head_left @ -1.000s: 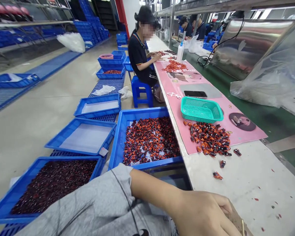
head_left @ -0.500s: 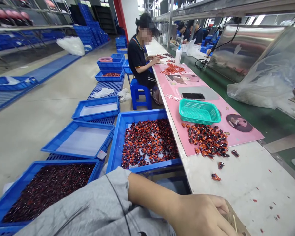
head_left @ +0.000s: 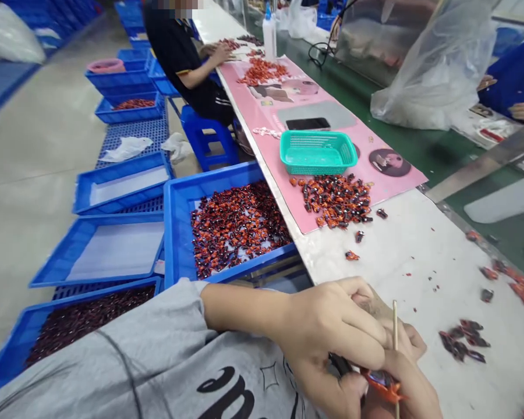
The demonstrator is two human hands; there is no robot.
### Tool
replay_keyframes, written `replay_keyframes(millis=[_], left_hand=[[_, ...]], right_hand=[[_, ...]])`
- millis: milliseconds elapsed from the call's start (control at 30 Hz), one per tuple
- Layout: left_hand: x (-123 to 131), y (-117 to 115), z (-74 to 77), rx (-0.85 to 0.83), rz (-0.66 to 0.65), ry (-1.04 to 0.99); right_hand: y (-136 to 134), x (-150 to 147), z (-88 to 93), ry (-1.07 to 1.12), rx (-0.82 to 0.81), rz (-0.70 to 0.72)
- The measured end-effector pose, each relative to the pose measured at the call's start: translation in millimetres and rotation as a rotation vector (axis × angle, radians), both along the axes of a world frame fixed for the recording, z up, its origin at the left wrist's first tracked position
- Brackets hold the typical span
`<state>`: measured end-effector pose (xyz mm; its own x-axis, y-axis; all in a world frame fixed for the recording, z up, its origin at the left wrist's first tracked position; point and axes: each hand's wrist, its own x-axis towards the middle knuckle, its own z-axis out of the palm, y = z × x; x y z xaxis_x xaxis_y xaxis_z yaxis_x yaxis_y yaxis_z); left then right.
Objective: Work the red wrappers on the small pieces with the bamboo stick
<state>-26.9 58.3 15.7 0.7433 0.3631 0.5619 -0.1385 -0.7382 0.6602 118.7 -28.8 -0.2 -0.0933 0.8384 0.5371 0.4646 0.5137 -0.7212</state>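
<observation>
At the bottom, my left hand point(head_left: 327, 326) has its fingers bent, thumb and fingertips closed on a small red-and-black plastic piece point(head_left: 382, 384). A dark part shows under its palm. My right hand point(head_left: 413, 372) is close against it, partly hidden, its fingers curled around a thin wooden stick point(head_left: 395, 326) that stands nearly upright beside the piece. Just right of the hands, several dark pieces point(head_left: 463, 340) lie on the white tabletop point(head_left: 402, 250). Farther up is a heap of red-and-black pieces point(head_left: 338, 201) on a pink mat point(head_left: 266, 154).
A green basket point(head_left: 318, 154) and a phone point(head_left: 308, 124) rest on the mat. Blue crates point(head_left: 170, 233) of pieces stand left of the table edge. A co-worker point(head_left: 179, 58) sits farther along, near a white bottle point(head_left: 269, 35). Orange pieces lie at right.
The view has tilted down and turned right. Both hands now show around the red-and-black piece and the stick; before, mostly my left hand was visible at the bottom edge.
</observation>
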Motion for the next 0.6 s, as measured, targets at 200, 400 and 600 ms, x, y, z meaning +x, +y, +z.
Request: replay_keyframes(millis=[200, 400, 600], left_hand=[[0, -9, -12.4, 0.133, 0.107, -0.239], [8, -25, -15.0, 0.12, 0.314, -0.519], [1, -24, -4.5, -0.313, 0.127, -0.371]], right_hand=[[12, -9, 32.0, -0.074, 0.04, 0.14], [6, -16, 33.0, 0.063, -0.123, 0.174], [5, -14, 30.2, -0.068, 0.005, 0.08]])
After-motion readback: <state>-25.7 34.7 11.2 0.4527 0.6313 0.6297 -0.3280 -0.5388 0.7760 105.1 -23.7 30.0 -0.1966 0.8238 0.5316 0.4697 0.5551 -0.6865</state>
